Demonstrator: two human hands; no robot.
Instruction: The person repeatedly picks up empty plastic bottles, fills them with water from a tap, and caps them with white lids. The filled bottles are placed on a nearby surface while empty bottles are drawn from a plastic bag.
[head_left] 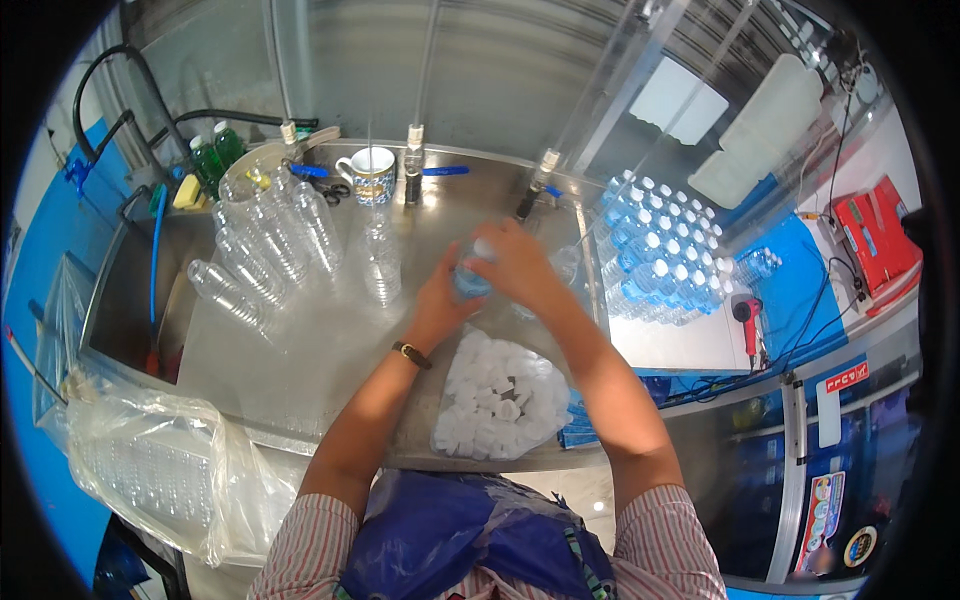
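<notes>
The bottle (pixel 469 284) I am holding sits over the desk (pixel 330 370), right of its middle and about as far from the near edge as from the far one. Its long axis looks close to upright, the top up and leaning a little toward the far edge, the bluish lower part down toward me; my fingers cover much of it, so I cannot tell the exact tilt, nor whether the base touches the desk. My left hand (pixel 446 296) is curled around its side, lower down. My right hand (pixel 508 260) is closed in over the top end, fingers bent.

Just nearer to me, a heap of white caps (pixel 475 405) lies by the near edge. To the left of my hands one clear empty bottle (pixel 382 268) has its long axis running from near to far, and farther left a group of clear empty bottles (pixel 262 245) fans out, narrow ends toward the far left corner. By the far edge are a patterned mug (pixel 373 185) and a tap (pixel 413 165), with two green bottles (pixel 208 162) at the far left corner. Beyond the right edge, rows of white-capped bottles (pixel 652 250) stand upright, caps up, with a pink heat gun (pixel 745 312) beside them.
</notes>
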